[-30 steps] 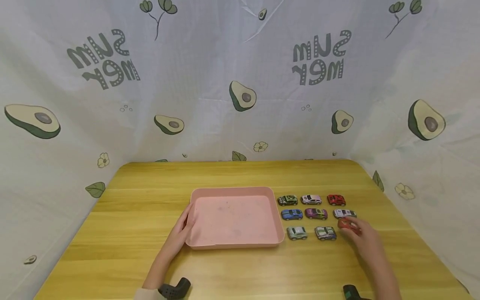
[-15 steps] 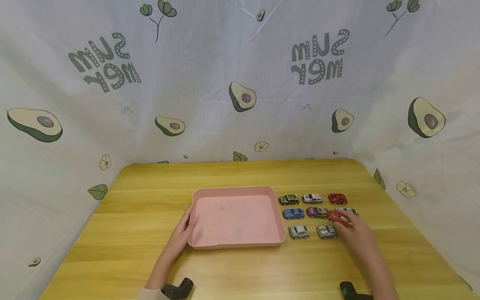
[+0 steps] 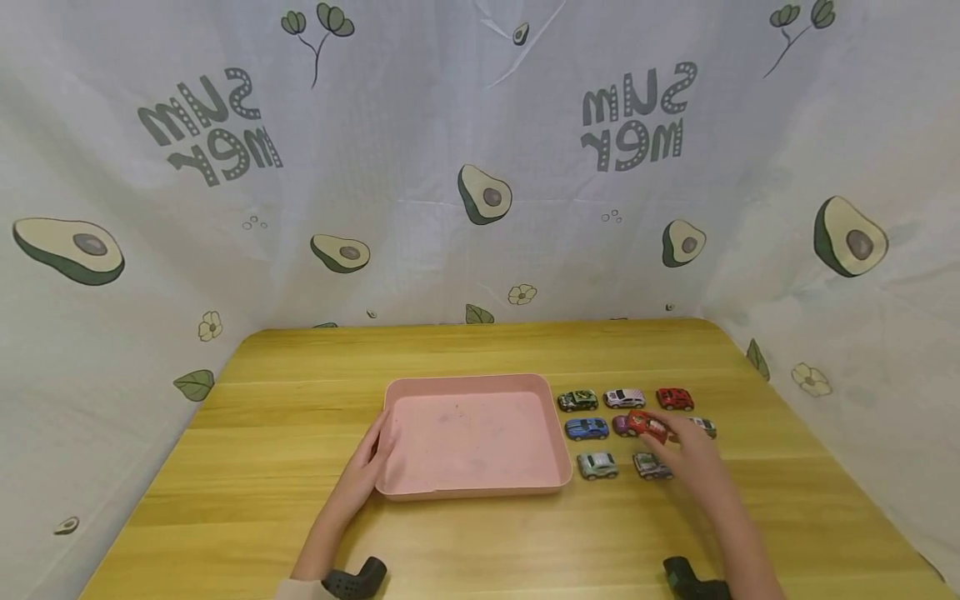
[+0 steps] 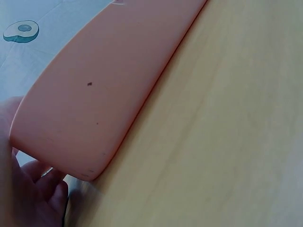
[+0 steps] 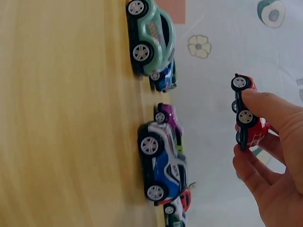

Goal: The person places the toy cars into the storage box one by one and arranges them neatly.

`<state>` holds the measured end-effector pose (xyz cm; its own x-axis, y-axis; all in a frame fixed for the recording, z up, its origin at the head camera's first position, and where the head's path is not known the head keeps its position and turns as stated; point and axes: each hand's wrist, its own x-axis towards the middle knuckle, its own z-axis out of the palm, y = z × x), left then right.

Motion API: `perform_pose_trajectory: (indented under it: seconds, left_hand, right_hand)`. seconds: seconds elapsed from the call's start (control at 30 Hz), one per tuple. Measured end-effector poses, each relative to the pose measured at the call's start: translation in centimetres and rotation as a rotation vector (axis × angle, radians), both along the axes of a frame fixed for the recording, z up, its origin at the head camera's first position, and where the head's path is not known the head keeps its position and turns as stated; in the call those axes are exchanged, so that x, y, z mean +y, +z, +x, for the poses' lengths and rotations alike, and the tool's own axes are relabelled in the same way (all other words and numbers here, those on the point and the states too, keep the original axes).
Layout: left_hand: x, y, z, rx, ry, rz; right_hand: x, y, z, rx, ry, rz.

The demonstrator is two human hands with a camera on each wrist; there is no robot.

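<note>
Red toy car (image 3: 645, 425), lower right of frame, pinched in right hand (image 3: 692, 458); left hand (image 3: 363, 462), lower centre-left, grips pink tray (image 3: 480, 492).

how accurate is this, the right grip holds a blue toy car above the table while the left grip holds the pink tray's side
Nearly: the toy car in the right grip is red, not blue; the right wrist view shows it. It is above the table, and the left grip does hold the side of the pink tray.
</note>
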<state>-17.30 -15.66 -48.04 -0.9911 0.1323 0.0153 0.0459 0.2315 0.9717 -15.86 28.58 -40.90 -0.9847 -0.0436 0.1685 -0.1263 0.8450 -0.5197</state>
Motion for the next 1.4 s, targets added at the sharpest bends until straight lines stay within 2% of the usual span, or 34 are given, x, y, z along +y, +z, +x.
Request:
perform_pose_trajectory:
  seconds: [0.33, 0.57, 0.83, 1.1, 1.4]
  left_hand:
    - [0.0, -0.1, 0.0, 0.023, 0.004, -0.022]
    - [0.1, 0.0, 0.2, 0.002, 0.036, -0.041]
    - [0.2, 0.1, 0.4, -0.014, 0.041, -0.055]
    - [0.4, -0.2, 0.2, -0.016, 0.058, -0.065]
    - [0.4, -0.2, 0.2, -0.007, 0.045, -0.054]
  right_hand:
    - [-1.7, 0.2, -0.3, 0.075, 0.048, 0.018]
    - [-3.0, 0.6, -0.6, 0.09, 0.075, 0.005]
    - [-4.6, 0.8, -0.9, 0.175, 0.146, 0.01]
    - [-5.9, 1.2, -0.8, 0.17, 0.15, 0.068]
    - [-7.4, 0.8, -0.8, 0.158, 0.196, 0.035]
